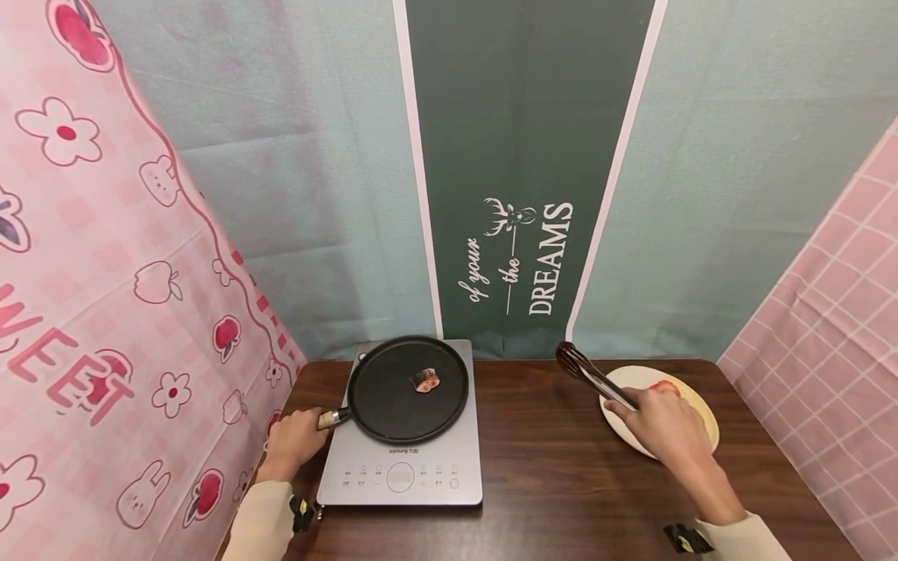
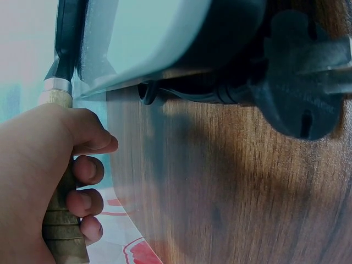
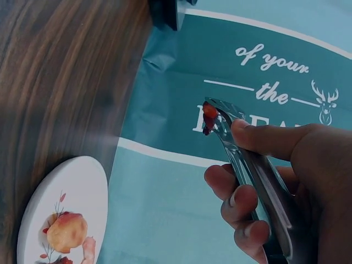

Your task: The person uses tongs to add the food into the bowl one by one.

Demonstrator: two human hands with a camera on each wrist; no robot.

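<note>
A black flat pan (image 1: 393, 413) sits on a silver induction cooker (image 1: 365, 491). My left hand (image 1: 298, 436) grips its wooden handle (image 2: 66, 225), thumb and fingers curled round it. A small piece of food (image 1: 426, 380), dark and pinkish, lies on the pan right of its middle. My right hand (image 1: 662, 421) holds metal tongs (image 1: 599, 382) in front of the white plate (image 1: 617, 425), tips pointing toward the back wall. Between the tong tips is a small dark red piece of food (image 3: 209, 114). Part of the plate is hidden behind my right hand.
On the plate are a roundish yellow-orange shape (image 3: 67, 232) and some red bits; whether printed or real, I cannot tell. A black plug (image 2: 300, 82) with metal prongs lies beside the cooker. Printed cloths (image 1: 161, 312) stand round the wooden table (image 1: 540, 452).
</note>
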